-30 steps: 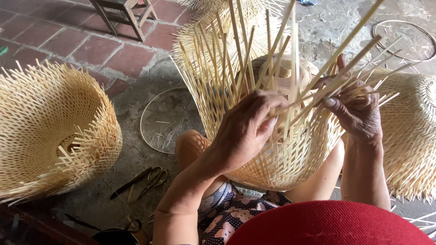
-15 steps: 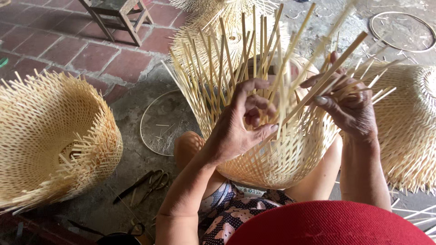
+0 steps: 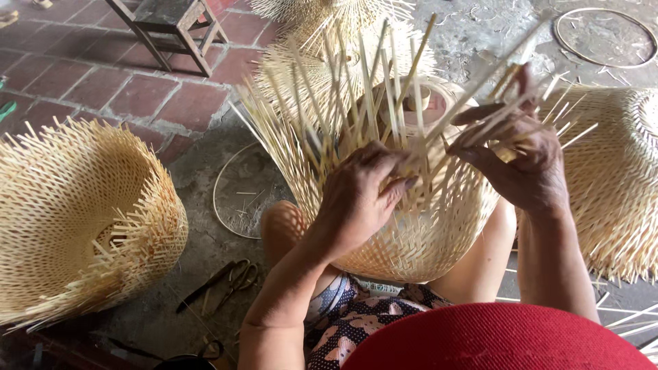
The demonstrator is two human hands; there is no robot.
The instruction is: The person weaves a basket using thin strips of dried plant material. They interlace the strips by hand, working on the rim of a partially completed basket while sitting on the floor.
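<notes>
Two hands are kept busy on one basket (image 3: pixel 404 240), which is held on the lap. Strips are pinched by the left hand (image 3: pixel 360 199) at the rim. More strips are gripped by the right hand (image 3: pixel 524 164). The bottom is woven; the top strips (image 3: pixel 363 89) are left loose. Finished baskets (image 3: pixel 75 219) lie beside it, scissors (image 3: pixel 226 281) below.

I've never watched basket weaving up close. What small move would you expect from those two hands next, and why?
Probably the right hand bends one of its pinched strips down across the rim toward the left hand. The half-woven basket on the lap has its upper strips standing loose and unwoven, and the left hand's fingers press the weave just where they begin.
</notes>
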